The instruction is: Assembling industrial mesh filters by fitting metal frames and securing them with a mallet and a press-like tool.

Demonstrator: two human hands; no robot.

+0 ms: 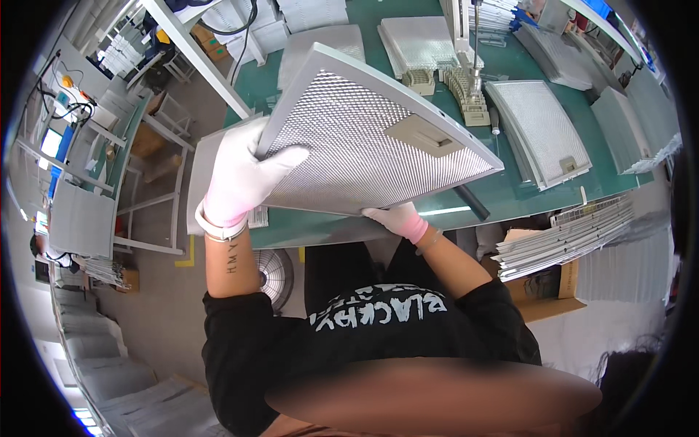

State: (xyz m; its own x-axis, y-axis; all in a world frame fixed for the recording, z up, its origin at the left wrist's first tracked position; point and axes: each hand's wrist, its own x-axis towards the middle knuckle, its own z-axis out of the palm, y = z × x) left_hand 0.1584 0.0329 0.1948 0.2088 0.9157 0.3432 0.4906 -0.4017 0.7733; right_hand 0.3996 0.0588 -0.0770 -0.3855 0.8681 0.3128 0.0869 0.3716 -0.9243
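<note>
A metal mesh filter panel with a silver frame is tilted up over the bench, its mesh face toward me. My left hand, in a white glove, grips its left edge, the thumb over the mesh. At the lower edge, my gloved right hand pinches the frame. A beige latch plate is set into the mesh near the panel's right side. The fingers behind the panel are hidden.
The green bench carries a stack of filter panels on the right and another stack at the back. Beige fixture blocks stand behind the held panel. A dark bar lies near the front edge. A floor fan stands below.
</note>
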